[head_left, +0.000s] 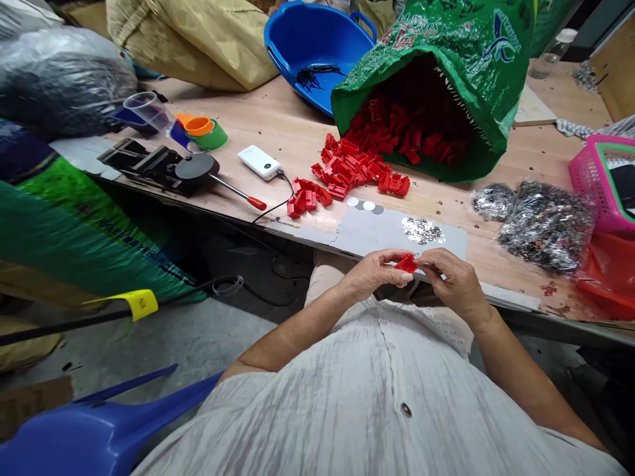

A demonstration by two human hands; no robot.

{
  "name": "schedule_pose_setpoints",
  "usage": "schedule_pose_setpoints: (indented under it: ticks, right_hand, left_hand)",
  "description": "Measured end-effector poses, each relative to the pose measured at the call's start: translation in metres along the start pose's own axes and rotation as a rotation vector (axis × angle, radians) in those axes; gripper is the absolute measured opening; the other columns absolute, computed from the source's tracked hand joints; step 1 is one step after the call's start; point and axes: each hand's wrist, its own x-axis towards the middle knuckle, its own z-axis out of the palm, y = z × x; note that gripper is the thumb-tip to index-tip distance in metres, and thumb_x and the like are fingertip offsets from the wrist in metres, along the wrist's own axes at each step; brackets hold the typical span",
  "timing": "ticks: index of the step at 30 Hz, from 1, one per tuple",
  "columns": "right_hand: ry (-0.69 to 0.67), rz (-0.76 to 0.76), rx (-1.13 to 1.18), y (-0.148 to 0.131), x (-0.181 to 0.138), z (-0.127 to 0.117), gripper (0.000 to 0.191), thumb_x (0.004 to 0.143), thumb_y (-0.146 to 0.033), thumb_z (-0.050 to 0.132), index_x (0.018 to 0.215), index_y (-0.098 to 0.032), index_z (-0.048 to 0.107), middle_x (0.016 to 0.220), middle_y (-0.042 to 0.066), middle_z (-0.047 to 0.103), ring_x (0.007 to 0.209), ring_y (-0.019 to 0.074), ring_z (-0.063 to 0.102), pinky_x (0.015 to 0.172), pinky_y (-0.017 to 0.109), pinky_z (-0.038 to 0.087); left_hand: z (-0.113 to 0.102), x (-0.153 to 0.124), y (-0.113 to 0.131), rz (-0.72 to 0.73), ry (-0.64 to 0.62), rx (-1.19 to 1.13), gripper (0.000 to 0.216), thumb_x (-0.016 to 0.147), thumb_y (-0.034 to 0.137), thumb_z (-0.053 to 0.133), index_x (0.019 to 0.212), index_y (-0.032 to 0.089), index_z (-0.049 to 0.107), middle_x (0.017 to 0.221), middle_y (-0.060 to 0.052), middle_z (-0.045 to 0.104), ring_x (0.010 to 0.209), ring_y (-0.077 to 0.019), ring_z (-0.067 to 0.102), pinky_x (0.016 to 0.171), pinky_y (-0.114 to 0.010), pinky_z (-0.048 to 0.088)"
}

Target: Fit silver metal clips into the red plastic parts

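Note:
My left hand (381,272) pinches a small red plastic part (407,263) just over the table's front edge. The fingertips of my right hand (450,277) are pressed together at the right side of that part; whether they hold a smaller piece is too small to tell. Beyond my hands lies a grey mat (370,228) with a patch of small shiny metal pieces (423,231) on it. A heap of similar red plastic parts (347,168) spills onto the table from a green sack (496,99).
A white power bank (258,162) with a cable and a hand press with a red-tipped lever (198,168) stand to the left. A blue basin (282,49) is behind. On the right are bags of small parts (546,225) and a pink basket (588,175).

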Motion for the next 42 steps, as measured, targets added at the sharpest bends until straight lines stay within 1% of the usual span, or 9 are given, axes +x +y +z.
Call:
schedule_pose_setpoints:
  ticks: [5,13,19,23,25,28,32,38,42]
  right_hand:
    - [-0.018,-0.038,-0.006,-0.001,0.001,-0.002,0.017,0.094,-0.012,0.055,0.104,-0.023,0.064,0.091,0.007,0.070,0.085,0.0186,0.067,0.074,0.033,0.056]
    - [-0.002,0.011,0.018,-0.006,0.001,0.000,0.016,0.094,-0.015,0.057,0.105,-0.023,0.066,0.092,0.007,0.070,0.086,0.0189,0.066,0.074,0.033,0.055]
    - [-0.147,0.266,0.208,-0.008,0.000,-0.010,0.017,0.097,-0.028,0.054,0.102,-0.024,0.071,0.095,0.006,0.068,0.089,0.0187,0.064,0.077,0.034,0.051]
    - [-0.128,0.566,0.308,-0.001,-0.003,-0.014,0.022,0.095,-0.039,0.056,0.104,-0.024,0.070,0.089,0.003,0.067,0.072,0.0154,0.057,0.065,0.030,0.044]
    - [-0.122,0.668,0.366,0.002,-0.005,-0.012,0.023,0.091,-0.044,0.061,0.100,-0.023,0.068,0.087,0.002,0.066,0.070,0.0145,0.055,0.064,0.029,0.042]
    - [-0.152,0.705,0.475,0.006,-0.005,-0.005,0.025,0.086,-0.046,0.068,0.092,-0.023,0.063,0.086,0.000,0.062,0.076,0.0147,0.055,0.069,0.029,0.043]
    - [-0.224,0.692,0.574,0.009,-0.004,0.001,0.027,0.084,-0.044,0.069,0.086,-0.022,0.055,0.079,-0.003,0.054,0.070,0.0127,0.048,0.064,0.027,0.040]
    - [-0.266,0.680,0.562,0.013,-0.009,0.008,0.023,0.086,-0.040,0.064,0.085,-0.022,0.050,0.078,-0.003,0.051,0.065,0.0112,0.045,0.058,0.026,0.038]
    - [-0.136,0.700,0.586,0.016,-0.018,0.017,0.025,0.087,-0.043,0.063,0.084,-0.022,0.048,0.076,-0.003,0.049,0.066,0.0115,0.044,0.057,0.025,0.038]
  left_hand:
    - [0.000,-0.001,-0.002,0.039,0.014,-0.008,0.058,0.051,0.021,0.091,0.105,0.016,0.073,0.100,-0.005,0.072,0.087,-0.0128,0.063,0.089,-0.029,0.046]
    - [0.004,-0.006,-0.004,0.026,0.004,-0.114,0.055,0.053,0.021,0.091,0.104,0.016,0.071,0.098,-0.004,0.072,0.081,-0.0110,0.064,0.083,-0.027,0.047]
    - [0.002,-0.007,-0.007,0.006,0.044,-0.105,0.059,0.053,0.023,0.092,0.107,0.016,0.069,0.092,-0.002,0.070,0.076,-0.0095,0.063,0.081,-0.027,0.046]
    - [0.003,-0.008,-0.007,0.040,0.044,-0.067,0.056,0.054,0.022,0.091,0.105,0.017,0.071,0.099,-0.003,0.068,0.083,-0.0110,0.062,0.082,-0.027,0.046]
    - [0.004,-0.009,-0.006,0.046,0.032,-0.045,0.054,0.054,0.021,0.091,0.105,0.017,0.072,0.100,-0.004,0.067,0.085,-0.0118,0.062,0.083,-0.027,0.046]
    - [0.007,-0.011,-0.005,0.047,0.016,-0.016,0.054,0.054,0.022,0.091,0.105,0.018,0.072,0.102,-0.004,0.065,0.087,-0.0123,0.062,0.083,-0.028,0.047]
    - [0.008,-0.012,-0.003,0.048,0.020,0.086,0.053,0.053,0.023,0.091,0.104,0.020,0.073,0.112,-0.004,0.059,0.084,-0.0112,0.060,0.078,-0.027,0.048]
    - [0.010,-0.011,-0.009,0.145,0.029,0.330,0.048,0.061,0.027,0.088,0.107,0.021,0.074,0.109,-0.004,0.056,0.086,-0.0123,0.059,0.080,-0.028,0.048]
    - [0.012,-0.009,-0.017,0.387,0.129,0.568,0.042,0.079,0.033,0.076,0.119,0.023,0.070,0.109,-0.006,0.057,0.098,-0.0169,0.059,0.085,-0.028,0.051]
